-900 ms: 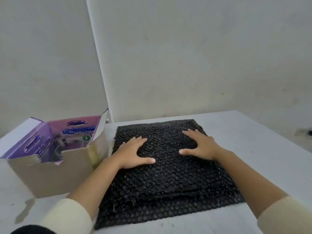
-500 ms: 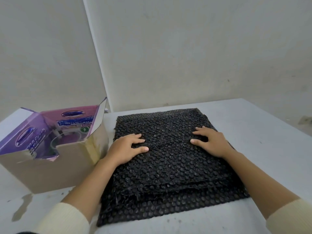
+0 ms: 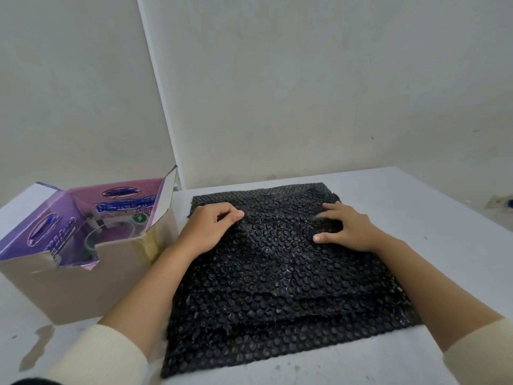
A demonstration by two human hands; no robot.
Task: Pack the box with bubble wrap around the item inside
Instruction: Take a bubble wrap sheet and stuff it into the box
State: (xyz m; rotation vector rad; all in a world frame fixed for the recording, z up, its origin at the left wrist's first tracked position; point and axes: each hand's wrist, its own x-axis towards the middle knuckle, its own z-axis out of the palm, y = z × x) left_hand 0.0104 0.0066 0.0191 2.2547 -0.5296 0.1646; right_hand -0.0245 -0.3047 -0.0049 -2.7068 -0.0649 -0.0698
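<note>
A stack of black bubble wrap (image 3: 277, 287) sheets lies flat on the white table (image 3: 444, 218) in front of me. My left hand (image 3: 208, 232) rests on its far left part, fingers curled, thumb and forefinger pinching the top sheet. My right hand (image 3: 349, 230) sits on the far right part, fingers clawed into the top sheet, which bunches up between the two hands. An open cardboard box (image 3: 83, 290) with purple printed flaps stands left of the wrap. Inside it a clear glass item (image 3: 111, 237) shows partly; its lower part is hidden.
The table stands in a corner of pale walls (image 3: 305, 93). A dried stain (image 3: 39, 348) marks the table near its front left. The table's right edge runs diagonally at the far right, with floor beyond.
Both hands went from lying flat with spread fingers to curling and gripping the top sheet, which now wrinkles upward between them. The view has tilted slightly upward.
</note>
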